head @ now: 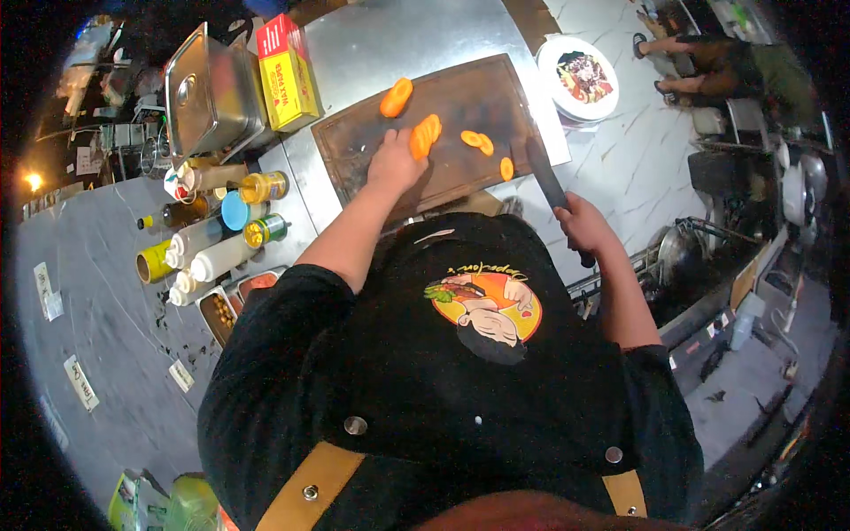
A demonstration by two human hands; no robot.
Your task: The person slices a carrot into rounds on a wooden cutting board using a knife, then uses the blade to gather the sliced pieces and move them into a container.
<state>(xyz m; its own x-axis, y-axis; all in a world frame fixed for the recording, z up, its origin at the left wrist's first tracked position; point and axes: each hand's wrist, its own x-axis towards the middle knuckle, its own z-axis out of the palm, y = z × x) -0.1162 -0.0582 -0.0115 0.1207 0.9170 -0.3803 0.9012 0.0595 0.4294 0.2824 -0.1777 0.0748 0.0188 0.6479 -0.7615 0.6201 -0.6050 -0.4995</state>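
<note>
My left hand [396, 162] rests on a brown cutting board [468, 93], its fingers against a leaning row of carrot slices [425, 137]. Just beyond those fingertips lies a thick carrot piece [396, 97] with a cut face. Two overlapping carrot slices [477, 141] and a single slice [507, 168] lie apart toward the board's right side. In my right hand [588, 222] is a large kitchen knife [546, 178], gripped by its dark handle. Its blade points away from me, with the tip over the board's right edge and clear of the carrots.
A steel worktop [398, 33] carries the board. At left stand a wax paper box [287, 83], a lidded steel food pan [192, 99] and several squeeze bottles [219, 257] and jars. A white bucket [578, 79] with scraps is at right; farther off, a person's legs [671, 50] show.
</note>
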